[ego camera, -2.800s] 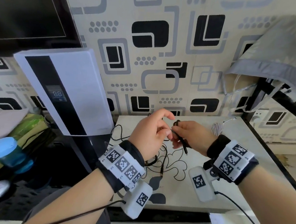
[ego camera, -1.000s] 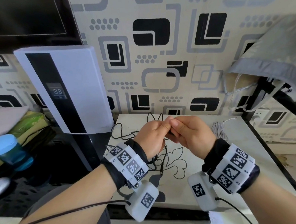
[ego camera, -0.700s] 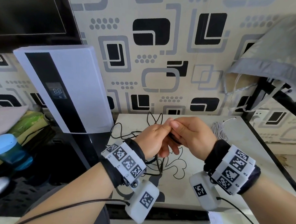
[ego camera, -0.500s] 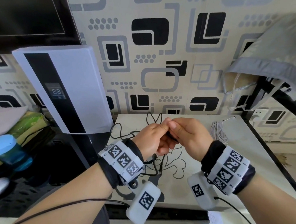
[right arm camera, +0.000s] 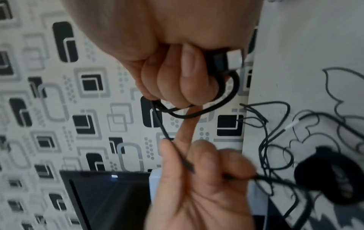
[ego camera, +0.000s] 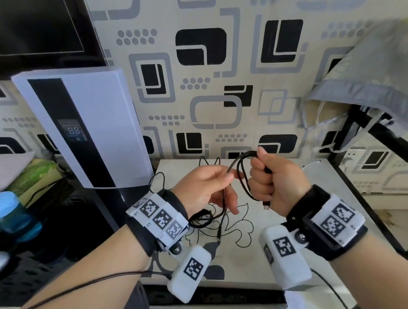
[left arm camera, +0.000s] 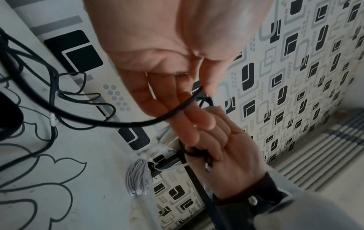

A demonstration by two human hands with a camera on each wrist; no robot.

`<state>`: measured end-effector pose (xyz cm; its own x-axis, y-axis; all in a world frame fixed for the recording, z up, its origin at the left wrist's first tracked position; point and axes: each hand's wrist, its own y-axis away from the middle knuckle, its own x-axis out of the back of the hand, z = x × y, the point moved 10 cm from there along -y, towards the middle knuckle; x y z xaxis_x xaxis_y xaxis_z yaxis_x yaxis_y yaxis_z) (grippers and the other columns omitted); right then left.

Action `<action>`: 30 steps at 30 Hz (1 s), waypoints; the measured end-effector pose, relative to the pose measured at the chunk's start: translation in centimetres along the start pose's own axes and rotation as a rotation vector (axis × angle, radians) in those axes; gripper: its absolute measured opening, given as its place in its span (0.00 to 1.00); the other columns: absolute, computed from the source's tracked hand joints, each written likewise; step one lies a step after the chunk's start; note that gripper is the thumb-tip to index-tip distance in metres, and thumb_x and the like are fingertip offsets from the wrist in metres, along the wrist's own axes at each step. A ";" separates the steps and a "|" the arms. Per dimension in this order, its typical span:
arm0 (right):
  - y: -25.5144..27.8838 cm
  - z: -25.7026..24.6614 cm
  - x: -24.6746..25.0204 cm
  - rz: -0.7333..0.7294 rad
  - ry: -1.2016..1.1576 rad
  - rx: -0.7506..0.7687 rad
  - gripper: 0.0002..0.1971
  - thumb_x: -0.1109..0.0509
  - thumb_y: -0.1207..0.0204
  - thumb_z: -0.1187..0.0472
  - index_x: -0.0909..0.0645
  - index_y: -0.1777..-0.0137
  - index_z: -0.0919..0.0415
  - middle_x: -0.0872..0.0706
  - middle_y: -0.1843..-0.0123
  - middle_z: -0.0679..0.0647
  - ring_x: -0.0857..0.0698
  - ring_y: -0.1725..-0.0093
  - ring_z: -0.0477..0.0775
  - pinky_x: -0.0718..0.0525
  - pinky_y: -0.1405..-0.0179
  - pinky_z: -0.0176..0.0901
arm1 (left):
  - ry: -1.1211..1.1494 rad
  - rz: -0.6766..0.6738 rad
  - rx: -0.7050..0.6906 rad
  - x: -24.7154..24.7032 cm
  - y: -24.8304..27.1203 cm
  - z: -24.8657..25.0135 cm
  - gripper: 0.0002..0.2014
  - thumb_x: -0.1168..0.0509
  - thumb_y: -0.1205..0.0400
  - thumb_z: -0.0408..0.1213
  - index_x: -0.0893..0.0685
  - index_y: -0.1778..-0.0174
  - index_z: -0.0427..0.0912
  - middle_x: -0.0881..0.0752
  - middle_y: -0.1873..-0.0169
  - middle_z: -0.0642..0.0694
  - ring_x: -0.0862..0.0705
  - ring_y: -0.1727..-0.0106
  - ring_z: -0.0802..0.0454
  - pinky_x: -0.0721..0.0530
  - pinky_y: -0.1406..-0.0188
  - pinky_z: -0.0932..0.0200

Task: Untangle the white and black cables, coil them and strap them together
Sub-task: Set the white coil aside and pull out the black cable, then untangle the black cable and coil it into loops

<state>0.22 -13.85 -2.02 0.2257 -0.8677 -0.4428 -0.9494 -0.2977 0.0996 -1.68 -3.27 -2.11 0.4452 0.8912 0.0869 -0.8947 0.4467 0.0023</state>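
Observation:
My right hand (ego camera: 261,172) is a fist round the black cable (ego camera: 244,154), above the small patterned table (ego camera: 327,197). A loop of it arches over the fist, and the silver USB plug (right arm camera: 234,59) sticks out by the little finger. My left hand (ego camera: 229,179) pinches the same cable (left arm camera: 118,123) between thumb and fingers, a short way left of the fist. From there the cable hangs down to the table. The coiled white cable (left arm camera: 138,177) lies on the table at the back right. In the head view my right hand hides most of it.
Thin black wires (ego camera: 158,178) lie tangled at the table's back left, and a dark ring-shaped thing (right arm camera: 325,175) sits under my left wrist. A white appliance (ego camera: 80,127) leans left of the table below a dark screen (ego camera: 35,12). Grey cloth (ego camera: 382,69) hangs at the right.
The hands were pressed together at the cable; now they have parted. My right hand has closed into a fist and lifted a loop of black cable, and my left hand has drawn left along it.

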 end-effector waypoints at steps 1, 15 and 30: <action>0.1 0.0 -0.1 -0.012 -0.068 -0.010 0.21 0.49 0.13 0.51 0.37 0.70 0.55 0.43 0.82 0.45 0.47 0.84 0.44 0.50 0.85 0.32 | -0.002 -0.003 -0.004 -0.1 0.0 0.0 0.12 0.45 0.11 0.35 0.18 0.40 0.36 0.14 0.70 0.39 0.12 0.64 0.38 0.14 0.57 0.49; 0.0 -0.2 -4.0 -0.356 -0.785 -0.113 0.16 0.43 0.18 0.57 0.21 0.61 0.65 0.33 0.77 0.49 0.36 0.78 0.48 0.27 0.77 0.38 | 0.001 0.149 -0.074 -1.4 -1.3 -0.5 0.16 0.50 0.10 0.37 0.22 0.61 0.42 0.22 0.83 0.46 0.24 0.78 0.45 0.24 0.67 0.48; -0.9 -3.7 3.3 0.085 -0.877 0.135 0.22 0.48 0.13 0.56 0.23 0.64 0.64 0.39 0.80 0.46 0.40 0.84 0.45 0.39 0.84 0.33 | -0.705 -0.024 -0.011 -5.2 -0.9 -1.4 0.22 0.52 0.12 0.33 0.35 0.20 0.52 0.16 0.65 0.52 0.26 0.71 0.56 0.22 0.62 0.59</action>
<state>2.60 -17.89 -0.28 -0.0425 -0.2516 -0.9669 -0.9856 -0.1481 0.0819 -3.12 -8.24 -4.01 0.3314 0.6194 0.7117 -0.8828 0.4698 0.0022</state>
